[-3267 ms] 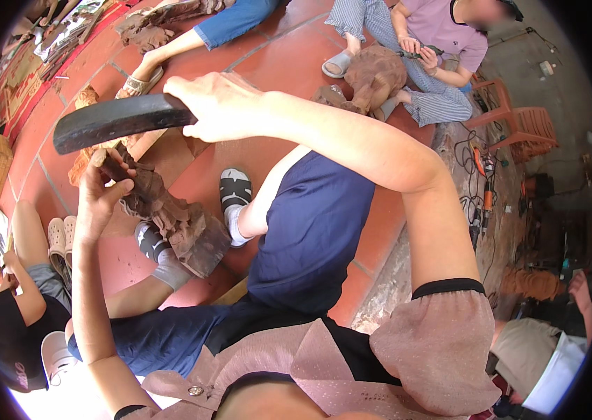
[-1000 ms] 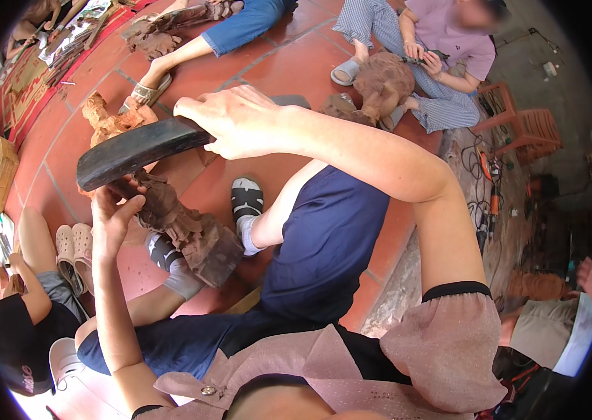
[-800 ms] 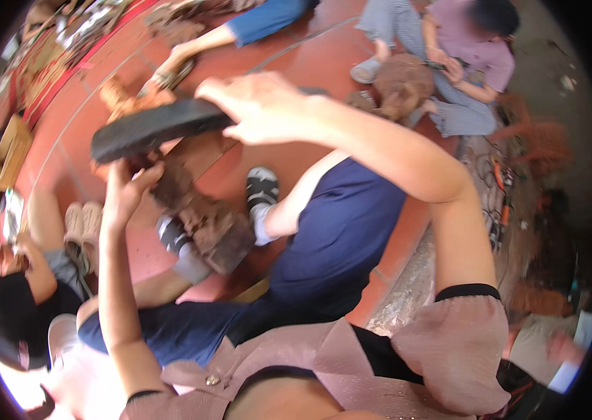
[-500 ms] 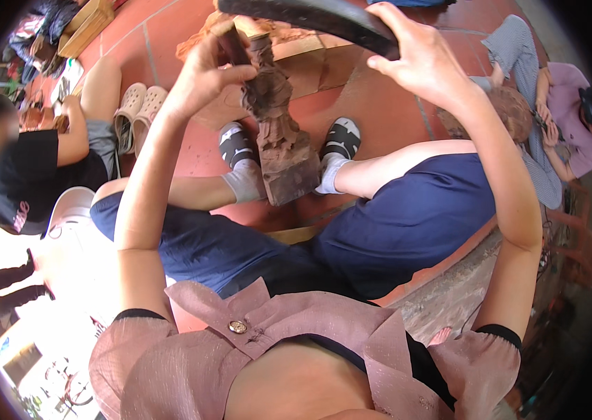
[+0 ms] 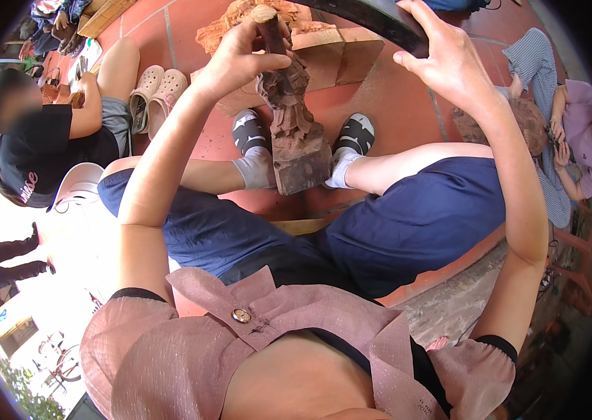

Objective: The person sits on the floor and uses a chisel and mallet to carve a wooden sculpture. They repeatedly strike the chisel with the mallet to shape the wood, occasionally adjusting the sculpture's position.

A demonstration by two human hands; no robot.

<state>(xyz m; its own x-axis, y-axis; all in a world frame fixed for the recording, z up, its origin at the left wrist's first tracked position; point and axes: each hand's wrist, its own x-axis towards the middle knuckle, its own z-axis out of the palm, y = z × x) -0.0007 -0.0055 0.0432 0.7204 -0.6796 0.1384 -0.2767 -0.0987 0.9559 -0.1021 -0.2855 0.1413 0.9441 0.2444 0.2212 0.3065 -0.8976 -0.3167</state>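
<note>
My left hand (image 5: 240,63) is closed around a brown wooden tool handle (image 5: 272,40) with a pale, worn top end, probably a chisel; its lower end is hidden against the carving. Under it a carved dark-wood figure (image 5: 289,105) stands on its block base between my feet, leaning slightly. My right hand (image 5: 450,59) grips one end of a long, dark wooden mallet (image 5: 373,24), raised above and to the right of the handle. The mallet's far end runs out of the top edge, apart from the handle.
Just beyond the figure lie wood blocks (image 5: 324,59) and a rough orange-brown carving (image 5: 229,29). Beige clogs (image 5: 156,98) sit on the tiled floor at left, near a seated person in black (image 5: 44,150). Another person in purple (image 5: 583,140) works beside a round brown carving (image 5: 527,126) at right.
The mallet has risen, its far end leaving the frame where it was over the handle before. My left hand and the tool handle sit farther right; the whole view has also shifted slightly.
</note>
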